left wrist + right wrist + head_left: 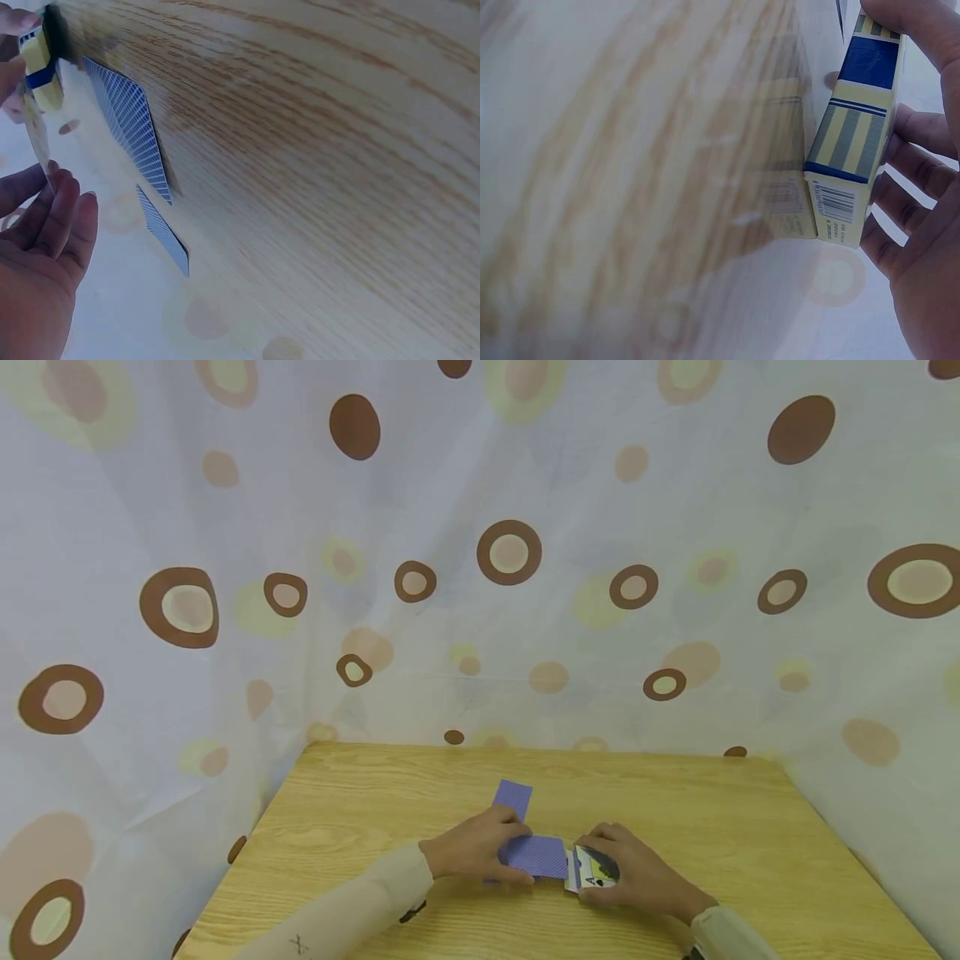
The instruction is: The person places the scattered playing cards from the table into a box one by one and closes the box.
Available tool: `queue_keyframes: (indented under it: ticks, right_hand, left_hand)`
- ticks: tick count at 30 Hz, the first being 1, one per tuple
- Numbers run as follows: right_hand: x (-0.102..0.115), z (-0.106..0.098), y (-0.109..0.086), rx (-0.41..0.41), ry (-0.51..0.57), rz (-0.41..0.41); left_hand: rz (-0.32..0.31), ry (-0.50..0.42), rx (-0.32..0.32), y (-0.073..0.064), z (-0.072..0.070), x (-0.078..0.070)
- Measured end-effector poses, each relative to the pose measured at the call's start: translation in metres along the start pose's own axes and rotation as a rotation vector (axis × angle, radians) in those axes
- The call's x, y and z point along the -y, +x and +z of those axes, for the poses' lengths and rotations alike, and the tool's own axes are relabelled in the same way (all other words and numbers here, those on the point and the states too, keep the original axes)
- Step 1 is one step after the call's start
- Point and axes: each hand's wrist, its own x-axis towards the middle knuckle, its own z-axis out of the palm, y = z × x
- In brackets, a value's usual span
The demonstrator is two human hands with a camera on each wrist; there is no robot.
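Observation:
My left hand (pixel 474 847) pinches a blue-backed playing card (pixel 542 857) between thumb and fingers, seen nearly edge-on in the left wrist view. The card's right end meets the near end of a card box (pixel 592 870); whether it goes inside cannot be told. My right hand (pixel 633 870) grips this box by its sides. In the right wrist view the box (pixel 849 139) shows a cream side with blue bands and a barcode end. Two blue-backed cards lie on the table in the left wrist view, a nearer card (pixel 135 124) and a farther card (pixel 163 231).
The wooden table (pixel 360 810) is bounded at the back and sides by a pale curtain (pixel 450 468) printed with brown and yellow circles. One blue-backed card (pixel 514 793) lies just beyond my left hand, partly covered by it.

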Motion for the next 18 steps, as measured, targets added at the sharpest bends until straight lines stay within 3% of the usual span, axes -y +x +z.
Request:
queue_keyframes:
  ticks: [12, 18]
  right_hand:
    - [0.0024, 0.0021, -0.0023, -0.005, -0.008, 0.000]
    - [0.0042, 0.0030, -0.0033, -0.007, -0.011, -0.001]
  left_hand:
    - [0.016, -0.045, -0.025, -0.0049, -0.0032, -0.0005]
    - [0.002, -0.068, 0.026, -0.0031, -0.0016, -0.0048]
